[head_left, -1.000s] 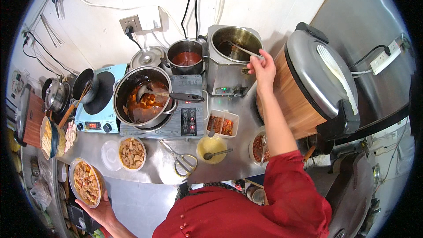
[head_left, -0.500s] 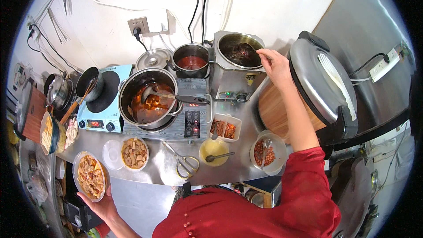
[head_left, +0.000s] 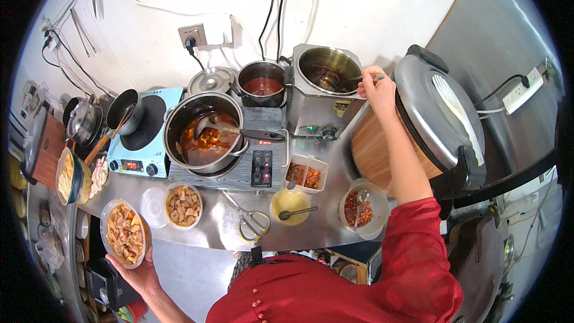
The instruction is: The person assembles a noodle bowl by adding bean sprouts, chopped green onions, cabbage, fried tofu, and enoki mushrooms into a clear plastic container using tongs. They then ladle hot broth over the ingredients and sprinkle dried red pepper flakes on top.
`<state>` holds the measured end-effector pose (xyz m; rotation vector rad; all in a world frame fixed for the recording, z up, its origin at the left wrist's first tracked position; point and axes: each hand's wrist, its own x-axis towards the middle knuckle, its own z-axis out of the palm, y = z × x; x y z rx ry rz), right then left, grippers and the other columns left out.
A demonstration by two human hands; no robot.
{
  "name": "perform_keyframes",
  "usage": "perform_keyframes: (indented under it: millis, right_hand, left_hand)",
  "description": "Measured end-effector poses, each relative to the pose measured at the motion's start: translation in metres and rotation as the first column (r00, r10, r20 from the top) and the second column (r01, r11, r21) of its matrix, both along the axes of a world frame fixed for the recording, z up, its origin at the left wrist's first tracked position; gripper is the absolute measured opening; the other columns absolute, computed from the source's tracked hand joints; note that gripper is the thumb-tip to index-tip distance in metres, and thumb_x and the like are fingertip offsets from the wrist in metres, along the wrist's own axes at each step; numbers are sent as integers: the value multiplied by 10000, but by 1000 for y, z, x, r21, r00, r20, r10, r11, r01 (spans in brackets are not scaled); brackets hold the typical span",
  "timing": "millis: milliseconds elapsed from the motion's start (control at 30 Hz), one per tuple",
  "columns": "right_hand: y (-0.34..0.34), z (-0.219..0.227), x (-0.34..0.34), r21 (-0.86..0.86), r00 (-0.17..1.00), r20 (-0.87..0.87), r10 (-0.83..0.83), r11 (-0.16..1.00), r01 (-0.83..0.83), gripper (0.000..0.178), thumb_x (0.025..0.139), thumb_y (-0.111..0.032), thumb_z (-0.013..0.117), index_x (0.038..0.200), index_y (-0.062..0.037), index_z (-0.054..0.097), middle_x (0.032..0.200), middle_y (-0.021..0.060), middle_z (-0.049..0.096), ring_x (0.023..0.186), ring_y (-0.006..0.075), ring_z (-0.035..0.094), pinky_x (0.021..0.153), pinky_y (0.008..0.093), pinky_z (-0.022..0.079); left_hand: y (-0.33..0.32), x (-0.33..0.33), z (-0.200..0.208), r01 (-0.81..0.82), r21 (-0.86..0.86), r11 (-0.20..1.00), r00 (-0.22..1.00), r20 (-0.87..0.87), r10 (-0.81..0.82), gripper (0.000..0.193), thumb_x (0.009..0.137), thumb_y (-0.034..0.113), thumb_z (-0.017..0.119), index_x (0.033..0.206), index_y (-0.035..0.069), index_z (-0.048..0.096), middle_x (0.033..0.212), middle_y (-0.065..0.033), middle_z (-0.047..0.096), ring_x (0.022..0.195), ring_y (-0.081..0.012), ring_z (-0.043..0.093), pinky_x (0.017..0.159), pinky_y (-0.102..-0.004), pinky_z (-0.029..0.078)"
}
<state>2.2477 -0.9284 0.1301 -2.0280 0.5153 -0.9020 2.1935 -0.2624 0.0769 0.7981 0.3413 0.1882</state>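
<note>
At the lower left, my left hand (head_left: 142,274) is closed around the underside of a clear round plastic bowl (head_left: 124,234) filled with pieces of meat in reddish sauce. The bowl is tilted a little and held off the counter. My right hand (head_left: 379,92) grips the handle of a ladle (head_left: 329,79) at the far right. The ladle's head is down inside a deep round pot set in a square steel cooker (head_left: 312,115); the dark contents around it are hard to make out. A large pot (head_left: 232,161) of red broth with a black-handled ladle stands between my hands.
Along the counter's front lie a tub of meat pieces (head_left: 183,206), scissors (head_left: 250,218), a yellow bowl (head_left: 290,207), a two-part container (head_left: 306,173) and a bowl of nuts (head_left: 354,206). A big lidded cooker (head_left: 418,107) stands right; a blue hot plate (head_left: 139,154) left.
The ladle's head has gone lower in the cooker's pot and now looks shiny instead of darkly loaded. My right hand has shifted slightly right and down. The left still holds the bowl.
</note>
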Motion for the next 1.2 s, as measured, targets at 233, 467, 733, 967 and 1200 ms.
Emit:
perform_keyframes:
  millis: [233, 467, 733, 967, 1200]
  right_hand:
    - [5, 26, 0, 129, 995, 77, -68, 990, 58, 176, 994, -170, 563, 960, -6, 618, 749, 123, 703, 600, 166, 697, 522, 295, 568]
    - [21, 52, -15, 202, 986, 160, -54, 979, 21, 207, 1001, -179, 552, 951, 20, 576, 763, 175, 695, 594, 211, 703, 504, 312, 574]
    - [41, 68, -36, 250, 981, 189, -42, 968, -7, 221, 996, -205, 574, 978, 15, 571, 828, 195, 697, 635, 240, 710, 548, 325, 592]
    - [58, 69, -53, 246, 983, 182, -33, 969, -13, 221, 987, -195, 586, 998, 26, 579, 820, 197, 698, 633, 240, 710, 545, 322, 594]
    - [98, 80, -65, 235, 990, 138, -8, 972, -25, 245, 1025, -207, 563, 1099, 23, 610, 843, 188, 703, 673, 235, 718, 577, 323, 604]
  left_hand:
    - [2, 0, -1, 20, -21, 1000, 1000, -9, -21, 747, 941, 599, 577, 1517, 165, 381, 1525, -104, 426, 1332, -297, 500, 933, -501, 574]
    - [10, 9, 1, 60, -59, 996, 998, 29, -59, 740, 950, 586, 568, 1522, 164, 362, 1514, -104, 437, 1315, -304, 520, 848, -491, 619]
    - [31, 20, 2, 53, -38, 998, 998, 23, -52, 738, 951, 600, 553, 1519, 168, 364, 1503, -109, 447, 1281, -293, 554, 854, -491, 621]
    - [57, 23, -5, 127, -70, 989, 989, 79, -121, 736, 952, 591, 558, 1519, 166, 360, 1500, -112, 451, 1271, -315, 560, 858, -524, 613]
    - [72, 22, -8, 41, -26, 999, 999, 34, -40, 813, 899, 633, 608, 1517, 161, 369, 1511, -126, 440, 1334, -323, 500, 885, -519, 601]
